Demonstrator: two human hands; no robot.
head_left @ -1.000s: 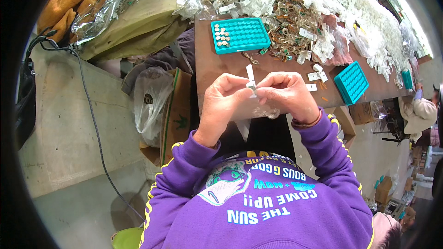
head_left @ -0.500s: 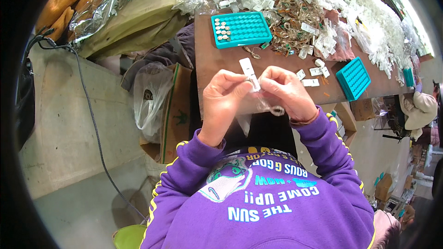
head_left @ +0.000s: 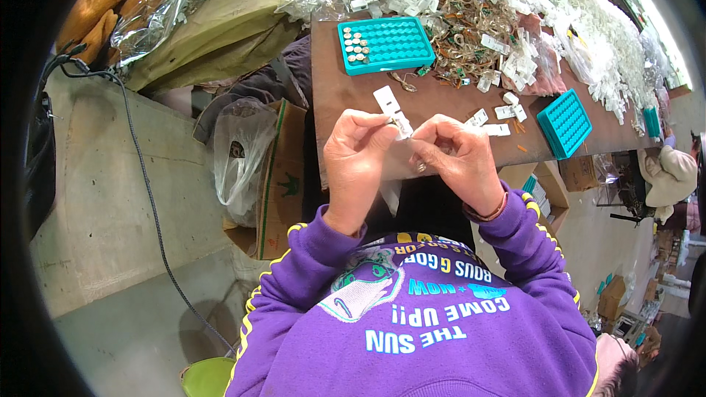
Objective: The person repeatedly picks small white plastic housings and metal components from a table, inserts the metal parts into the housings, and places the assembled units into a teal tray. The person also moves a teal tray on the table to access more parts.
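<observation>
Between the thumb and fingers of my left hand (head_left: 354, 162) is a narrow white plastic case (head_left: 385, 100), held tilted over the near edge of the table. My right hand (head_left: 469, 165) is closed in a pinch at the lower end of the case. A small shiny strand shows under its fingers, but what the fingertips grip is too small to make out. Beyond the hands lies a teal tray (head_left: 401, 43) with several round silver discs in its left pockets. Several white plastic cases (head_left: 497, 130) lie on the table right of my hands.
A second teal tray (head_left: 564, 123) sits at the table's right edge. Tangled wires with small green boards (head_left: 471, 22) and a long heap of clear-white plastic parts (head_left: 559, 7) cover the far side. A cardboard box (head_left: 283, 184) with a plastic bag (head_left: 239, 154) stands at left.
The white case has shifted slightly left and tilts more. My right fingers have curled in, and the pale loop that hung below them is now mostly hidden.
</observation>
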